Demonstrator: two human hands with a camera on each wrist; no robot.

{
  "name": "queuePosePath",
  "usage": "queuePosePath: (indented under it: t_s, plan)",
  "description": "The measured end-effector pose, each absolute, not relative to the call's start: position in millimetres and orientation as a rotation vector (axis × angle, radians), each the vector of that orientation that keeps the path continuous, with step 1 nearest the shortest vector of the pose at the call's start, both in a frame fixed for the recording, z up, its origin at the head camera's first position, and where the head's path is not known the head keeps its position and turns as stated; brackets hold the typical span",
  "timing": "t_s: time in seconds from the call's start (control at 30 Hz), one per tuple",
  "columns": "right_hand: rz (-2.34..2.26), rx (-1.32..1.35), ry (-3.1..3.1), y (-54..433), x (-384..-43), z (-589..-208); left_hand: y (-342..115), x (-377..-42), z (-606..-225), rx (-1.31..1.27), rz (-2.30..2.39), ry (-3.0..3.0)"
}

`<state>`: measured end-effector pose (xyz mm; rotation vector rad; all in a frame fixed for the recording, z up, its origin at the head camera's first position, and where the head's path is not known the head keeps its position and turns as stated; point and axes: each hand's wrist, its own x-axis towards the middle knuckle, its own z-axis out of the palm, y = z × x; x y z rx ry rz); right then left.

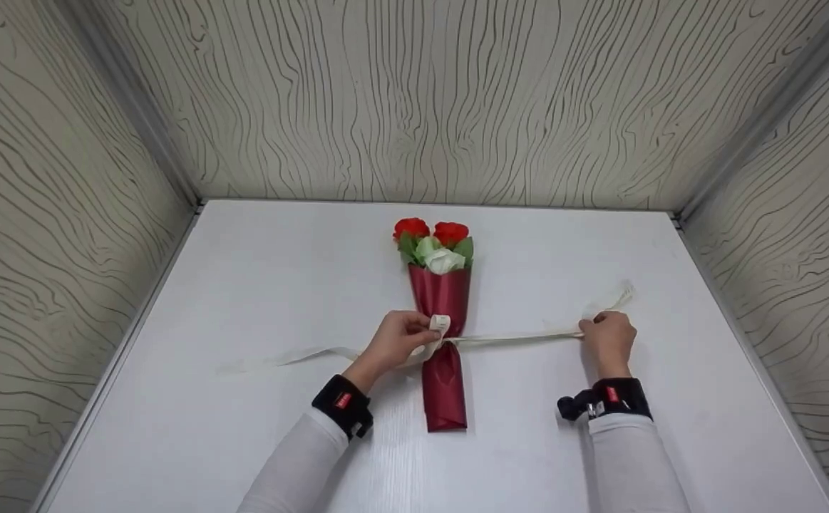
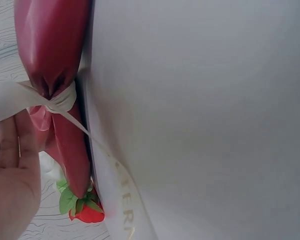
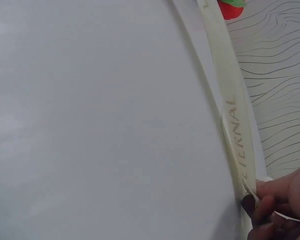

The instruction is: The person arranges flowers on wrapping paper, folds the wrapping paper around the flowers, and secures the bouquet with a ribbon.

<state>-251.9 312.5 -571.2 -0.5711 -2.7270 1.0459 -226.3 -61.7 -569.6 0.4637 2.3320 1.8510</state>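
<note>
A small bouquet lies on the white table, its dark red wrapper [image 1: 441, 296] cinched at the middle by a cream ribbon [image 1: 517, 338]. Two red flowers [image 1: 450, 232] and a white flower [image 1: 445, 261] show at its far end. My left hand [image 1: 394, 342] pinches a loop of the ribbon right over the cinched waist. Out to the right, my right hand [image 1: 610, 338] pinches the ribbon, which runs straight from the waist to its fingers. Printed letters show on the ribbon [image 3: 233, 120] in the right wrist view. In the left wrist view, the ribbon [image 2: 62, 102] wraps the wrapper.
A loose ribbon tail [image 1: 300, 356] stretches left across the white table [image 1: 279, 271], behind the left wrist. Another short tail [image 1: 622, 293] sticks up beyond the right hand. Wood-grain patterned panels [image 1: 421, 100] stand at the back and both sides.
</note>
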Motion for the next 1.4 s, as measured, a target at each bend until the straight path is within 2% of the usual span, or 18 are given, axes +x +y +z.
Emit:
queuePosePath:
  t_s: [0.13, 0.27, 0.47, 0.63, 1.0, 1.2, 1.4]
  plan:
    - [1.135, -0.639, -2.644, 314.0, -255.1, -564.9, -60.6, -224.1, -567.5, 0.488, 1.845, 2.306]
    - [1.409, -0.703, -2.491, 310.2, -262.3, -552.9, -59.0, -223.8, -566.4, 0.509, 1.85, 2.307]
    - [1.586, -0.603, -2.372, 290.1, -275.0, -530.5, -58.1, -223.1, -567.0, 0.513, 1.818, 2.322]
    - [1.44, -0.385, -2.437, 262.0, -286.2, -510.6, -57.5, -221.3, -567.2, 0.533, 1.817, 2.331]
    - [1.228, 0.299, -2.453, 169.7, -297.7, -474.6, -57.3, -218.6, -567.1, 0.603, 1.805, 2.341]
    - [1.245, 0.625, -2.588, 118.3, -300.3, -473.1, -57.8, -219.0, -568.5, 0.619, 1.778, 2.358]
    - [1.172, 0.791, -2.732, 90.9, -304.8, -484.2, -56.3, -220.1, -571.4, 0.614, 1.795, 2.353]
